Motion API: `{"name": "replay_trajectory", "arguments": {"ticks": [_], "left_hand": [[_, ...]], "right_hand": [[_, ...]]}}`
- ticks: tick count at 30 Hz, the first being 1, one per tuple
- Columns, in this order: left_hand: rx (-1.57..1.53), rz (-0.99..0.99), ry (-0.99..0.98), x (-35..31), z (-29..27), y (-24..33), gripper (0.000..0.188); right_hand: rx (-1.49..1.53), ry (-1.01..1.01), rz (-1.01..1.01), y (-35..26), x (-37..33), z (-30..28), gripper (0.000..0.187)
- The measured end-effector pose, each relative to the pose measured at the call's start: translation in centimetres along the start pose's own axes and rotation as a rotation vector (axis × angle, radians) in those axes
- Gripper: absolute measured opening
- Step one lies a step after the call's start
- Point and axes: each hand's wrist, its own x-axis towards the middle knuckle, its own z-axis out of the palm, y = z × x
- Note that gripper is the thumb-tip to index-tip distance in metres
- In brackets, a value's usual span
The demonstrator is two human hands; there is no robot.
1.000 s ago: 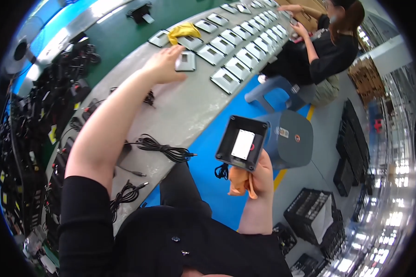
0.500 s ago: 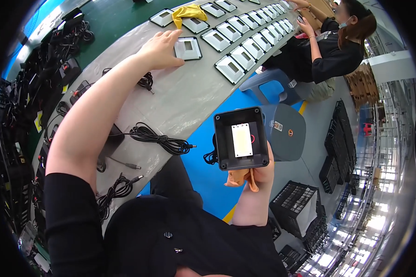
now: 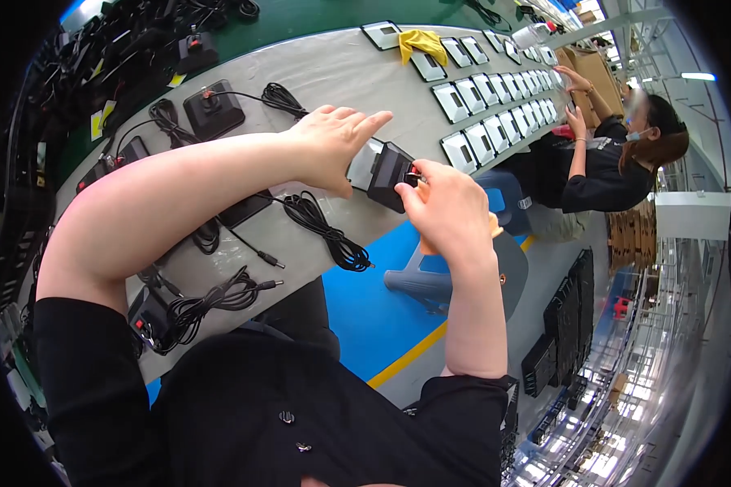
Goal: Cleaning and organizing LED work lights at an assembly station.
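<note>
My right hand (image 3: 451,207) grips a black lamp housing (image 3: 391,177) by its back, near a small red part. The housing is turned with its back toward me and covers part of a white frame with a dark edge (image 3: 363,165). An orange cloth (image 3: 494,226) pokes out from under the same hand. My left hand (image 3: 333,148) is open, fingers spread and thumb apart, at the left side of that white frame; whether it touches the frame is hard to tell. Coiled black cables (image 3: 325,231) lie on the table below my left hand.
Rows of white frames (image 3: 495,130) lie on the grey table (image 3: 317,65), with a yellow cloth (image 3: 423,46) among them. More black housings (image 3: 213,109) with cables sit at the left. A co-worker (image 3: 605,154) is at the far right, near a grey-blue stool (image 3: 418,280).
My right hand has brought the housing up and left over the table and turned it from open face showing to back showing. The view has shifted; my left hand stays by the white frame.
</note>
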Motion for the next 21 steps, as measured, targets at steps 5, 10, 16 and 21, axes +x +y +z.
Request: {"name": "replay_trajectory", "arguments": {"ticks": [5,10,16,21], "left_hand": [[-0.127,-0.024,-0.024,-0.4,0.0,0.1,0.116],[-0.106,-0.03,0.005,-0.7,0.1,0.0,0.117],[-0.095,-0.02,0.048,-0.5,0.7,-0.3,0.119],[-0.106,-0.011,0.019,-0.4,0.3,-0.2,0.112]], "right_hand": [[-0.161,-0.101,-0.014,-1.2,2.2,0.2,0.022],[-0.262,-0.162,-0.071,-2.0,3.4,1.0,0.023],[-0.257,-0.158,-0.103,-2.0,3.6,1.5,0.023],[-0.16,-0.091,-0.175,-0.5,3.4,2.8,0.022]]}}
